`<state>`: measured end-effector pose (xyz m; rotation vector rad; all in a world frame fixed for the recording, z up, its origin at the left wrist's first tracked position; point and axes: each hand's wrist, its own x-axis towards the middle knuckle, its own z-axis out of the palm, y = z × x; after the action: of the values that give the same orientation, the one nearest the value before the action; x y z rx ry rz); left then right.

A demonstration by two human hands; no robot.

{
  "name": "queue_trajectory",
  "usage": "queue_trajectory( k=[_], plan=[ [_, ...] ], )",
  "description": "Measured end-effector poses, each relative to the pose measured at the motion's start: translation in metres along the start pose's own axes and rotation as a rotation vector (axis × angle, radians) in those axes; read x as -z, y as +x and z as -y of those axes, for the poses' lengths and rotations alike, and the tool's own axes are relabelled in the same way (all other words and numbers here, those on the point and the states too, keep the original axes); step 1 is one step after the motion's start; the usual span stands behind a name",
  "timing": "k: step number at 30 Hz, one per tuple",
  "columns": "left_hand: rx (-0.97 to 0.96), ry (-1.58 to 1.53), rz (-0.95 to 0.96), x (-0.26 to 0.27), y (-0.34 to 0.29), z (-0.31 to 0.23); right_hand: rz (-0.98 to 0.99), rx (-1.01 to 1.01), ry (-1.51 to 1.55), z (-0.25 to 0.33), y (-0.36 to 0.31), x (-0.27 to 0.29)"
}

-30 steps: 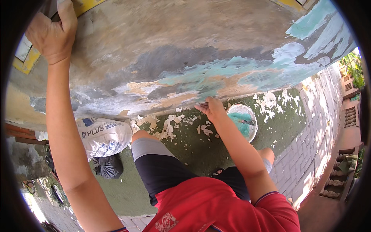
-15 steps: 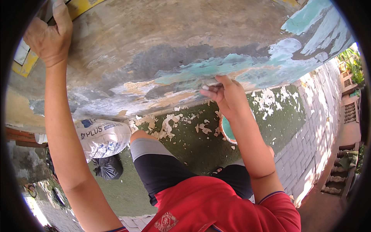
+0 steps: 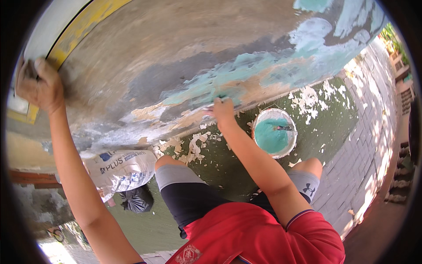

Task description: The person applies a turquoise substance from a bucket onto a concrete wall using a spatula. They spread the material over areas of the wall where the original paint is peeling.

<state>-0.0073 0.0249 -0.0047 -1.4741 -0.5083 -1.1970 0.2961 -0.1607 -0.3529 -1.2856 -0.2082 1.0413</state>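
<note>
My left hand [image 3: 41,90] is up at the far left, its fingers curled over the edge of a yellow-painted frame [image 3: 70,44] in the wall. My right hand [image 3: 223,113] is low against the worn wall [image 3: 176,44], at the lower edge of a smeared turquoise patch [image 3: 233,72]. Its fingers close on a small thing pressed to the wall, mostly hidden, with a dark spot beside the fingertips. To the right of that forearm stands a white bucket [image 3: 293,144] of turquoise paste, and a tool [image 3: 282,128] with a dark handle rests in it.
A white printed sack [image 3: 127,169] leans at the wall's foot on the left, beside a black plastic bag [image 3: 137,200]. Peeled paint flakes [image 3: 198,145] litter the green ground [image 3: 220,167] by my legs. Grey paving [image 3: 351,149] runs along the right.
My right hand has moved left and slightly down along the wall. The left hand appears lower in the view, still at the frame. The bucket now shows fully.
</note>
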Motion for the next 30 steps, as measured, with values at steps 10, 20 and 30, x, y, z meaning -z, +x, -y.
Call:
queue_trajectory(
  k=[10,20,30],
  plan=[
    [0.025,-0.119,0.0,0.007,0.008,0.0,0.073,0.049,0.097,-0.016,-0.074,0.033],
    [0.179,-0.122,0.016,0.002,0.005,-0.002,-0.072,0.36,-0.399,-0.034,-0.014,0.011],
    [0.164,-0.178,-0.021,-0.012,-0.01,0.01,0.219,0.202,-0.101,-0.018,-0.09,0.027]
  ],
)
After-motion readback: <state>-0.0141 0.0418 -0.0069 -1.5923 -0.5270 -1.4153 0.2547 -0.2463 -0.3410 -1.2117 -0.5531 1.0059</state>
